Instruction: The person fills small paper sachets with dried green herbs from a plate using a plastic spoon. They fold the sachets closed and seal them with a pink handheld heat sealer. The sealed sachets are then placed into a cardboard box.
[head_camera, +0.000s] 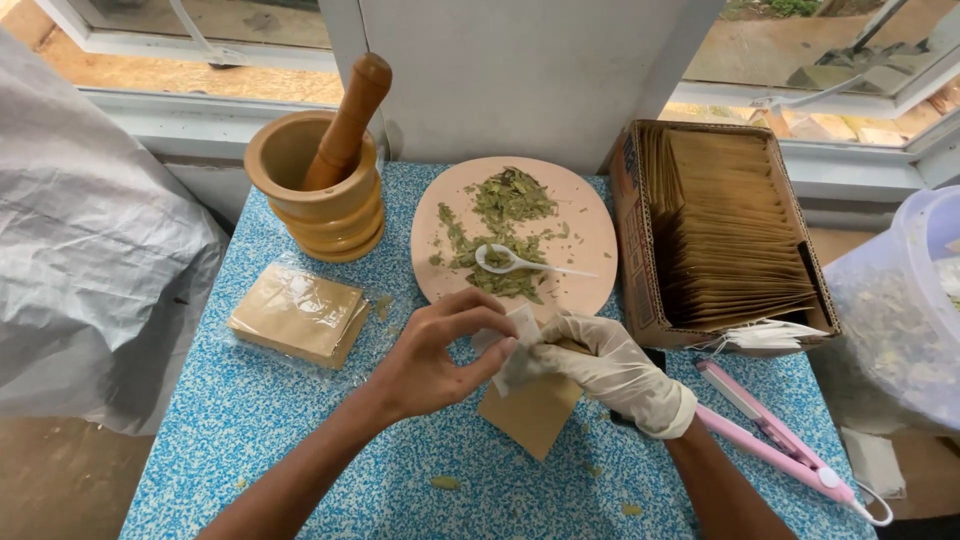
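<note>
My bare left hand (435, 352) and my right hand (600, 365), in a white glove, meet over the blue speckled table (250, 420). Together they pinch a small white tea bag (512, 340) between the fingertips. A brown paper envelope (530, 412) lies flat under the hands. Just beyond them an oval wooden board (590, 240) carries crushed dried green leaves (505, 215) and a white plastic spoon (515, 263).
A wooden mortar with its pestle (325, 175) stands at the back left. A clear-wrapped stack of brown envelopes (298, 312) lies left. A cardboard box of brown envelopes (725, 230) sits right, a pink sealer tool (770, 432) in front, a clear tub (915, 310) beyond.
</note>
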